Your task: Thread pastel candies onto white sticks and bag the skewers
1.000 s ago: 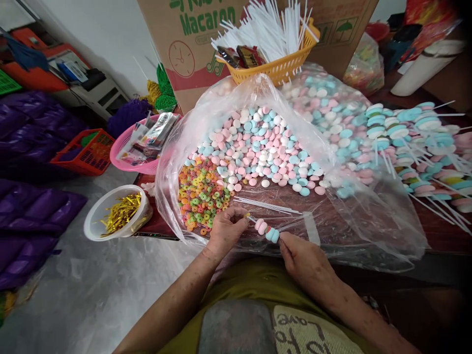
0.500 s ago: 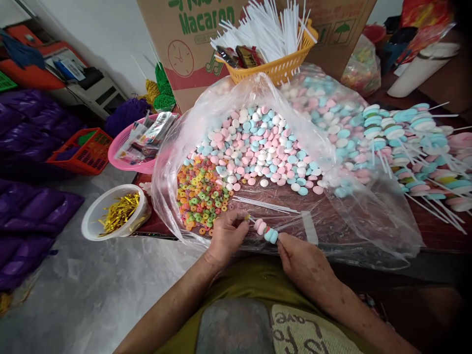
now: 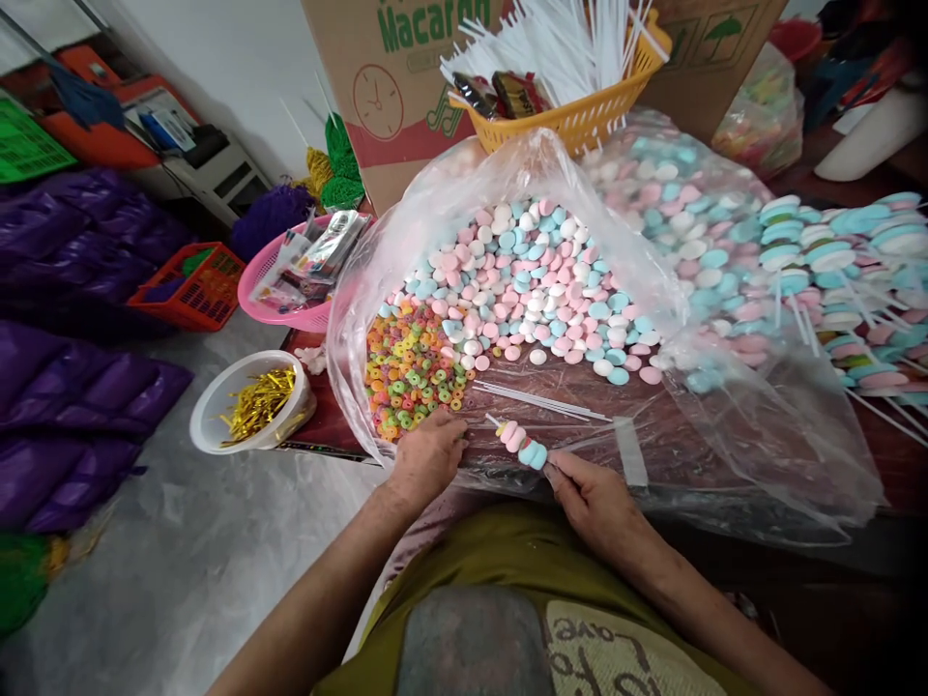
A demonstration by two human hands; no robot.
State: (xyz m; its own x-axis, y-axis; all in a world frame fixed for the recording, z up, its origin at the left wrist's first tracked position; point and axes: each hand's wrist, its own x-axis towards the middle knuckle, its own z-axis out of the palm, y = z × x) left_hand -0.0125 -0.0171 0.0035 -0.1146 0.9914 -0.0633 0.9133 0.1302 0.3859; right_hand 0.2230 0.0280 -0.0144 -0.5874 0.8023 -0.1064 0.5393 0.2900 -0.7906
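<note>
My right hand (image 3: 589,495) is closed on a thin white stick (image 3: 522,445) threaded with pink and blue candy discs. My left hand (image 3: 427,452) has its fingers curled at the near edge of a heap of small multicoloured candy rings (image 3: 407,367), its fingertips hidden among them. Both heaps lie on an opened clear plastic bag (image 3: 725,425) spread over the table. A larger heap of pink, blue and white candy discs (image 3: 536,285) lies behind the rings. A few bare white sticks (image 3: 540,398) rest just beyond the hands.
Finished candy sticks (image 3: 833,280) pile up at the right. A yellow basket of white sticks (image 3: 572,87) stands before a cardboard box (image 3: 406,97). A white tub of gold twist ties (image 3: 253,401) and a pink basket (image 3: 290,280) sit left, purple cushions (image 3: 79,387) on the floor.
My left hand has let go of the stick's tip and dropped to the edge of the candy rings. The right hand still holds the stick. The view shifted slightly.
</note>
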